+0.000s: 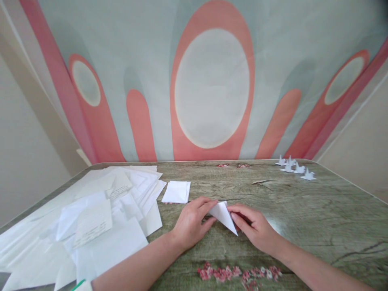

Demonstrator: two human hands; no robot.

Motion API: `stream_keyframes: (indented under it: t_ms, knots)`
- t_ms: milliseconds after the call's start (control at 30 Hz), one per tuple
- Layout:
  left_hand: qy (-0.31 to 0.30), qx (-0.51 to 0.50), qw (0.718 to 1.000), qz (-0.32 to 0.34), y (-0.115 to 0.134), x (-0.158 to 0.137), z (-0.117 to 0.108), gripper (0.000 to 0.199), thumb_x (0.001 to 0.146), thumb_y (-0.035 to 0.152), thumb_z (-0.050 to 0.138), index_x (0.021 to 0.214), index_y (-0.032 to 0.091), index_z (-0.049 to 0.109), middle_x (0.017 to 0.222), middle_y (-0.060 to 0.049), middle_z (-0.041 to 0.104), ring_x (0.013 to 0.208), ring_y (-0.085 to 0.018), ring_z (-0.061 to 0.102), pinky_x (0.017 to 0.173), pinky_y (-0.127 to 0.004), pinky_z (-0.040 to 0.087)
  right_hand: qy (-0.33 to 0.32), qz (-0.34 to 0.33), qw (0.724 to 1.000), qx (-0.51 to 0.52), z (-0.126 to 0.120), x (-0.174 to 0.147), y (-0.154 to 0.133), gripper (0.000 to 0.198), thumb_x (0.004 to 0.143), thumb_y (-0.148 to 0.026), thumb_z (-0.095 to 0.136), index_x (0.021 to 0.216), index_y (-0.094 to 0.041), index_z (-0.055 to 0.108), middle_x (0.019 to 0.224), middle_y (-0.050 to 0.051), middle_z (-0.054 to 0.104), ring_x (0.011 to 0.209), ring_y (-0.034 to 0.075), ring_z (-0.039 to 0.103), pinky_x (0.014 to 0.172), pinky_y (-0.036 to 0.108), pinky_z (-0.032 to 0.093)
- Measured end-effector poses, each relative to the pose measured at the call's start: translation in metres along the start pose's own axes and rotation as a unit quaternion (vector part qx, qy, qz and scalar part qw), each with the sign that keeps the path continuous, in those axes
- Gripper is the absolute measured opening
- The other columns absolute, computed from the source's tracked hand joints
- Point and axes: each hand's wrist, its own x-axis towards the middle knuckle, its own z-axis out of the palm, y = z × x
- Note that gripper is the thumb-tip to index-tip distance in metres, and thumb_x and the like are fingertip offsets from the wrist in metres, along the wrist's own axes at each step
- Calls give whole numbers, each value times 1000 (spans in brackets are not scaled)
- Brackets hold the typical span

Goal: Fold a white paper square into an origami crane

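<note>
A small white folded paper (223,216) is held between my two hands just above the table, its long point aimed down toward me. My left hand (194,220) pinches its upper left corner between thumb and fingers. On the other side, my right hand (253,224) grips the right edge, thumb and index finger closed on it; its other fingers are partly hidden. Left of and beyond my left hand lies a short stack of square white papers (176,192). Several white paper cranes (308,174) stand at the far right of the table.
Loose white sheets (127,238), some with printing, cover the table's left side in an overlapping heap. Pink flower prints (222,273) decorate the wood-grain tabletop (318,218) near its front. Behind its far edge hangs a grey-green and coral patterned backdrop (160,133).
</note>
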Motion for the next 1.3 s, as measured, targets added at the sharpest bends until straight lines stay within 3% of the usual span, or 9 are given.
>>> stream_keyframes:
  t_ms: [133,367,633,767,967,1300]
  knots:
    - [-6,-1,1000,15,-1,1,1,38,80,12,54,117,22,51,114,-6,55,105,-19,52,93,-35,44,-29,-31,998,-37,-1,2,-6,26,90,-28,41,99,-22,64,77,4,59,71,15,56,65,27,46]
    - [-5,-10,999,50,7,0,-4,31,75,14,59,105,20,51,109,-8,57,110,-22,48,94,-41,40,8,-32,998,-60,1,3,4,29,89,-27,41,108,-23,63,89,6,63,80,18,58,71,30,49]
    - [-36,12,997,70,4,-2,-1,31,76,6,51,104,20,51,88,-2,63,88,-17,56,82,-32,42,50,8,997,-65,3,3,11,30,87,-25,44,111,-22,62,90,6,62,77,17,58,67,29,47]
    - [-65,49,994,79,3,0,-1,18,79,12,51,93,20,59,89,-4,63,86,-18,56,79,-30,42,66,27,995,-64,3,3,11,30,86,-26,45,110,-21,62,87,5,61,71,16,57,63,27,46]
    - [-63,51,995,57,4,1,-2,15,80,12,50,86,18,62,82,-3,63,76,-15,58,68,-24,44,16,2,997,-72,-6,4,11,30,87,-20,41,103,-22,66,83,4,59,73,15,56,64,26,45]
    - [-66,83,992,72,4,1,-4,16,81,13,50,85,18,64,79,-3,62,75,-15,57,67,-24,43,-33,-66,963,-260,-10,-4,-1,34,77,-8,48,103,-22,63,83,5,50,78,18,50,70,32,42]
